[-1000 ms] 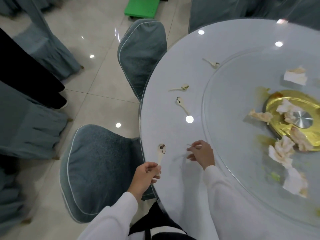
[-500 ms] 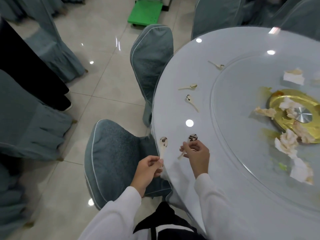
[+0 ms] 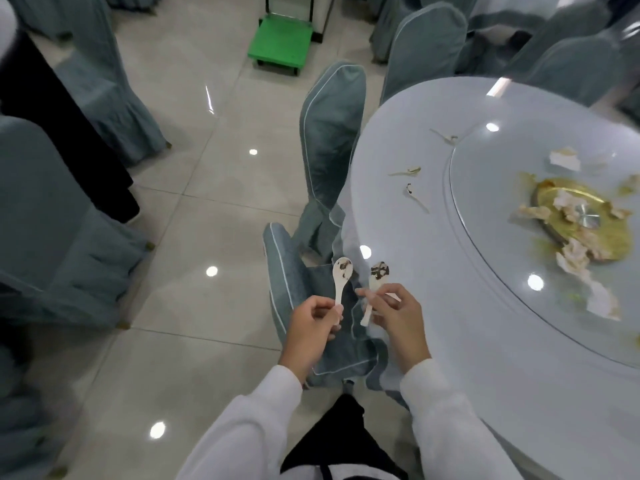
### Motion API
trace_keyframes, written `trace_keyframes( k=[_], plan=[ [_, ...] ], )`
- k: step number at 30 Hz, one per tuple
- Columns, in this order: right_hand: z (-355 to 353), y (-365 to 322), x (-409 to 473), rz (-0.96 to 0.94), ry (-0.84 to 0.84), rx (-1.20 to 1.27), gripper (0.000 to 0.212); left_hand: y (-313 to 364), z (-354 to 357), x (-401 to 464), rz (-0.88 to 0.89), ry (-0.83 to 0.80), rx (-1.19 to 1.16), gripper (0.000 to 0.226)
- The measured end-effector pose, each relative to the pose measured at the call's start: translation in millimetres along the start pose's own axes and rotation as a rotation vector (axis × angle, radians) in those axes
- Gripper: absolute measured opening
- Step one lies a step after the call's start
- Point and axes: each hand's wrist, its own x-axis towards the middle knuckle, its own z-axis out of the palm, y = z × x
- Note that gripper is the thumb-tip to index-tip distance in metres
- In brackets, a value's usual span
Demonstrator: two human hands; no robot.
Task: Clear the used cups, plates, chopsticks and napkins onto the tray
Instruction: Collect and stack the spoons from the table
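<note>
Right, head view, everything placed against the round table (image 3: 433, 306).
Left hand: my left hand (image 3: 311, 327) is closed round the handle of a white spoon (image 3: 341, 282), bowl end up and smeared dark, held off the table's near-left edge, over the chair cover.
Right hand: my right hand (image 3: 394, 317) pinches a second dirty spoon (image 3: 375, 282) by its handle, bowl up, right at the table's rim; the two spoons stand side by side, close but apart.
Sleeves: white on both arms.
Loose spoons: three more lie on the cloth, further along the table's left side — one with a dark tip (image 3: 415, 197), one pale beyond it (image 3: 407, 172), one furthest out (image 3: 445, 136) beside the glass.
Turntable: a glass turntable (image 3: 485, 220) fills the table's middle, wet with yellowish streaks.
Gold hub: a gold disc (image 3: 568, 216) sits at the turntable's centre.
Napkins: crumpled napkins (image 3: 571, 254) are piled on and around the gold disc, one white napkin (image 3: 564, 159) lies apart on the far side, another (image 3: 602, 301) on the near side of the glass.
Chairs: grey-green covered chairs (image 3: 332, 133) are tucked against the table's left edge.
Cart: a green cart (image 3: 280, 43) stands on the tiled floor well beyond the table.
Tray: I cannot tell where it is.
</note>
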Motion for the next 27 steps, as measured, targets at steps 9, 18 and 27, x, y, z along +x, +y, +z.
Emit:
trace_keyframes(
  k=[9, 18, 27],
  plan=[
    [108.6, -6.1, -51.0, 0.128, -0.090, 0.214, 0.040, -2.1, -93.1, -32.7, 0.078, 0.007, -0.095, 0.009],
    [193.9, -23.5, -35.7, 0.113, -0.236, 0.032, 0.044, 18.1, -166.4, -16.8, 0.058, 0.067, -0.221, 0.007],
    [276.0, -46.5, 17.6, 0.208, -0.250, 0.150, 0.036, 48.0, -223.8, 47.2, -0.001, 0.091, -0.389, 0.018]
  ],
)
